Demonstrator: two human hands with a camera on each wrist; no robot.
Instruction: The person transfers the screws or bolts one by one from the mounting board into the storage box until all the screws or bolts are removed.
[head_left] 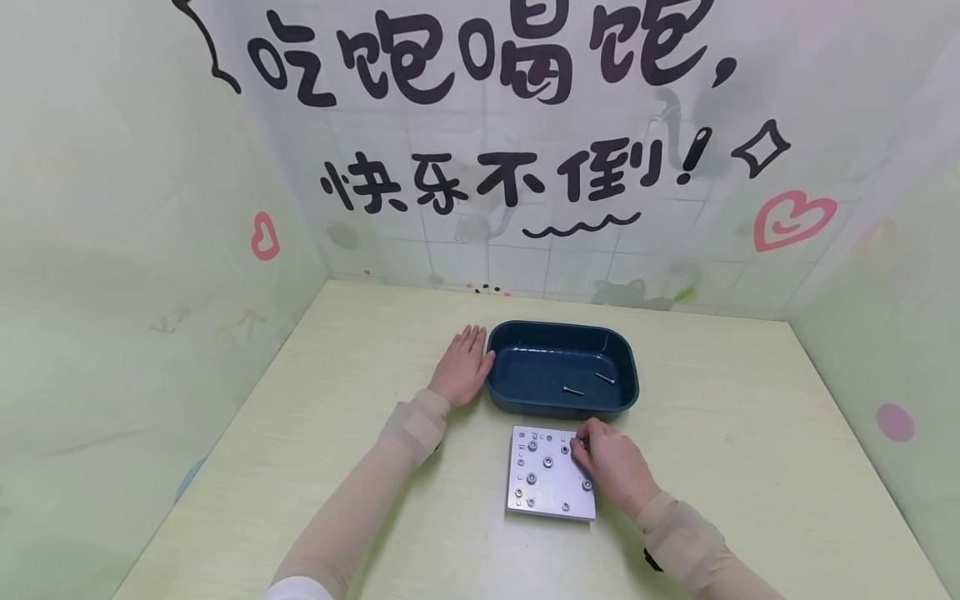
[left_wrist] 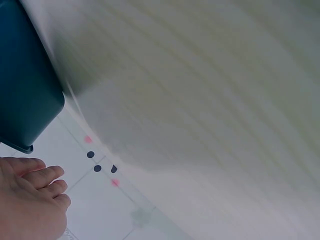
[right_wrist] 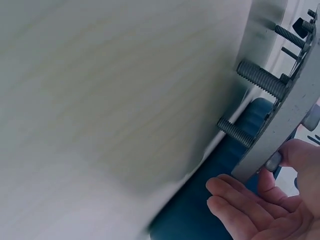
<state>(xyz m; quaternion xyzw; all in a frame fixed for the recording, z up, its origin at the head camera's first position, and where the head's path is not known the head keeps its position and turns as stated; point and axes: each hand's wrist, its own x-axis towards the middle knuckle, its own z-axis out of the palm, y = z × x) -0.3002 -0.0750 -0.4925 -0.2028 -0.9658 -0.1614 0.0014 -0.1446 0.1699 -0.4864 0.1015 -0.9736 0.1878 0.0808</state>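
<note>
A silvery metal plate (head_left: 551,487) sits on the table with several socket-head bolts (head_left: 547,462) set in it. At its far right corner my right hand (head_left: 617,467) pinches a bolt (right_wrist: 273,161) by the head, between thumb and forefinger. In the right wrist view, threaded shanks (right_wrist: 235,132) stick out from the plate's underside, above the table surface. My left hand (head_left: 462,367) lies with straight fingers against the left side of a dark blue tray (head_left: 547,367), its thumb at the rim, holding nothing.
Two thin screws (head_left: 573,391) lie inside the tray, toward its right half. The tray stands just behind the plate on a pale wood-grain table (head_left: 375,350). A printed wall sheet (head_left: 450,258) rises along the table's back edge, with side sheets left and right.
</note>
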